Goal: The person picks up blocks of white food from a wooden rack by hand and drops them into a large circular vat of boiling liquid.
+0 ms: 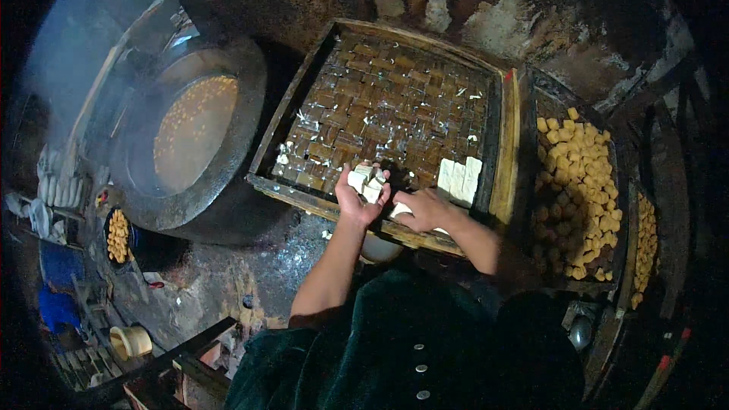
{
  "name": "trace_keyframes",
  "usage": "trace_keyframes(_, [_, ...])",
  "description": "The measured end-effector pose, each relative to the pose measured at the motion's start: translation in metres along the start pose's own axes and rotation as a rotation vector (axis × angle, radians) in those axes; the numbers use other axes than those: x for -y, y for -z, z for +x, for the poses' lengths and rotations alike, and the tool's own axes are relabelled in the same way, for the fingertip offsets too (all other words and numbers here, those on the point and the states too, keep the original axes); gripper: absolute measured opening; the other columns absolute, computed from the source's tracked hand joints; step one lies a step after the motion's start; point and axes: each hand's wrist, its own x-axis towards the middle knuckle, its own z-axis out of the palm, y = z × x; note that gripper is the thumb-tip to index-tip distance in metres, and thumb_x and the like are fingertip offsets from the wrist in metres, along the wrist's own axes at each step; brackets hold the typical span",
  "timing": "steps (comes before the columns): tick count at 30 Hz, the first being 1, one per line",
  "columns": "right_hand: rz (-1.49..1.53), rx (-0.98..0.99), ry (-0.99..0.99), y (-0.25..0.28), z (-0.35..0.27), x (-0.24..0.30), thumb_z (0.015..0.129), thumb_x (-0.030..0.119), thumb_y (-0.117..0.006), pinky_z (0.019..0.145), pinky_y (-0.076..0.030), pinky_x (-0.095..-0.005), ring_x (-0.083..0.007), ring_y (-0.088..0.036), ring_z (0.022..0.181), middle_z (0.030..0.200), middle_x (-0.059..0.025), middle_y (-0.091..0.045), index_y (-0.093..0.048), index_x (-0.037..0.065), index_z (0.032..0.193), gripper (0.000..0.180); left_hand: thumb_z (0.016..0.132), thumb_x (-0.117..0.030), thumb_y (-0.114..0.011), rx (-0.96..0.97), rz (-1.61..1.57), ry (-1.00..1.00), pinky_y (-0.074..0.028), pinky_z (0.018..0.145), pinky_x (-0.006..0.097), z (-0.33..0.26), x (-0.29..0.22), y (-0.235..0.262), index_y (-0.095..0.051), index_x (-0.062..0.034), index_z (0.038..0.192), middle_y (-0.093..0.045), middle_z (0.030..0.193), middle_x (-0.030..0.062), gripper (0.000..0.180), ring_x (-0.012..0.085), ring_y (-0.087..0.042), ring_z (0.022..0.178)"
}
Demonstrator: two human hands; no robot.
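White blocks of tofu (370, 182) are stacked in my left hand (360, 202), its fingers cupped upward around them at the near edge of the woven tray (395, 99). To its right, my right hand (427, 209) curls down over another white tofu piece (399, 210), which shows only in part beneath the fingers. Just beyond the right hand, white tofu slabs (459, 180) lie side by side in the tray's near right corner. Small white crumbs are scattered over the dark woven surface.
At the left, a big round wok (196, 133) steams, with golden pieces floating in it. Another tray (581, 182) heaped with golden-brown cubes stands right of the woven tray. A small dark container of golden pieces (118, 235) and a wooden tub (130, 342) are lower left.
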Motion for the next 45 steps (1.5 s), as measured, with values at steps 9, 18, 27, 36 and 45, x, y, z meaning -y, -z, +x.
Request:
trace_keyframes(9, [0.154,-0.244,-0.188,-0.028,0.001,-0.008,0.089,0.028,-0.058,0.072,-0.048,-0.0483,-0.0442,-0.061,0.082,0.085,-0.0254,-0.063,-0.055,0.01,0.108,0.027,0.095,-0.053,-0.033,-0.118,0.037,0.01,-0.053,0.067,0.041,0.006,0.003,0.003,-0.061,-0.0107,0.102,-0.066,0.096,0.0084,0.051,0.0291,-0.063,0.09])
trace_keyframes(18, [0.529,-0.306,0.077,0.029,0.034,0.052,0.088,0.0,-0.053,0.087,-0.048,-0.0345,-0.0165,-0.056,0.101,0.109,-0.0066,-0.061,-0.057,0.005,0.122,0.034,0.092,-0.046,-0.043,-0.057,0.103,0.025,-0.048,0.087,0.044,0.006,0.018,-0.012,-0.063,-0.0118,0.103,-0.066,0.098,0.0059,0.041,0.0248,-0.062,0.096])
trace_keyframes(27, [0.72,-0.727,0.141,0.024,0.043,0.072,0.091,0.006,-0.052,0.086,-0.048,-0.0309,-0.018,-0.062,0.094,0.1,-0.0121,-0.065,-0.063,-0.002,0.102,0.017,0.091,-0.044,-0.045,0.09,-0.114,-0.074,-0.051,0.079,0.04,0.022,0.035,-0.011,-0.063,-0.01,0.101,-0.066,0.098,0.0066,0.039,0.023,-0.063,0.092])
trace_keyframes(36, [0.511,-0.517,0.132,0.042,0.011,0.073,0.087,0.007,-0.06,0.081,-0.051,-0.0319,-0.0181,-0.067,0.09,0.101,-0.0143,-0.069,-0.066,0.0,0.104,0.019,0.092,-0.05,-0.042,0.232,-0.131,-0.036,-0.041,0.097,0.054,0.008,0.026,-0.017,-0.058,-0.0074,0.114,-0.063,0.107,0.0167,0.05,0.0397,-0.056,0.107])
trace_keyframes(45, [1.06,-0.916,-0.175,0.035,0.026,0.037,0.093,0.011,-0.056,0.083,-0.049,-0.0317,-0.0174,-0.06,0.092,0.105,-0.0079,-0.063,-0.059,0.0,0.105,0.016,0.093,-0.055,-0.034,0.33,-0.243,0.008,-0.051,0.082,0.053,0.009,0.011,-0.007,-0.059,-0.0136,0.116,-0.062,0.115,0.0136,0.054,0.0363,-0.057,0.109])
